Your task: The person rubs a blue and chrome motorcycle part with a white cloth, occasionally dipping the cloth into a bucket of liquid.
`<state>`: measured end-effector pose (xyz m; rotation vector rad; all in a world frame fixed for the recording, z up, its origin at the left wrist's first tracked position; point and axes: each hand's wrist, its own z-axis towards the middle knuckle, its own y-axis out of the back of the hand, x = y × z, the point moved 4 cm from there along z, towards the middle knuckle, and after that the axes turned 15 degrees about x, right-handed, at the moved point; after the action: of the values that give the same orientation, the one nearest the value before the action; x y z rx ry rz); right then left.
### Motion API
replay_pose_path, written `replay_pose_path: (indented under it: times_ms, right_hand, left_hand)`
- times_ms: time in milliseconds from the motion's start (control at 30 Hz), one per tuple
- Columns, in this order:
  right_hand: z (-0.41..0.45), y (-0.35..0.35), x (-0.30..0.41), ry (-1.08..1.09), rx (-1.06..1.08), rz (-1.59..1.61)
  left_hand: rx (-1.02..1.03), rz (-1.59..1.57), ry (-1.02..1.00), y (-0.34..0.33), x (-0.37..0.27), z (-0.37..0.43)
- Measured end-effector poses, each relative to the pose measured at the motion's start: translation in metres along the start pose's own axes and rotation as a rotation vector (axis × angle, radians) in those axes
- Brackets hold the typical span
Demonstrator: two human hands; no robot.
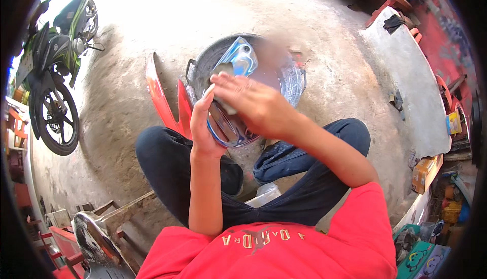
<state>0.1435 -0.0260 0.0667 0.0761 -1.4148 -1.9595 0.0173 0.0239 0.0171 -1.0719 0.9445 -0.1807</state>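
A glossy painted panel (243,59), patterned in blue, white and grey, stands tilted over a round dark basin (198,51) between my knees. It looks like a motorcycle body panel. My left hand (203,127) grips its left edge, thumb pointing up. Across the panel's face lies my right hand (255,104), fingers stretched out flat and slightly blurred. A thin grey sheet (225,67), perhaps sandpaper, sticks out beneath those fingers; most of it is hidden. Both hands cover the panel's middle, while its lower end shows below them.
Red curved panels (156,92) lie on the concrete floor left of the basin. A motorcycle (57,89) is parked at far left. On the right are a pale slab (411,81) and a cardboard box (425,174). A worn wooden bench (129,222) stands behind me at lower left.
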Motion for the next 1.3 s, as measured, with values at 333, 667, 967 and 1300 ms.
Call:
replay_pose_path:
  times_ms: [333, 667, 967, 1300]
  right_hand:
    - [0.009, -0.015, 0.011, -0.02, -0.061, -0.004]
    - [0.003, -0.015, 0.018, -0.09, -0.064, -0.001]
    - [-0.002, -0.007, 0.001, -0.225, -0.112, 0.053]
    - [-0.007, -0.014, 0.005, -0.149, -0.023, -0.048]
  left_hand:
    - [-0.029, -0.269, -0.052, 0.028, 0.006, 0.002]
    - [-0.019, -0.307, -0.048, 0.024, 0.002, -0.001]
    - [0.173, -0.287, 0.04, 0.011, 0.007, -0.009]
    - [-0.106, -0.134, 0.022, 0.007, 0.006, 0.002]
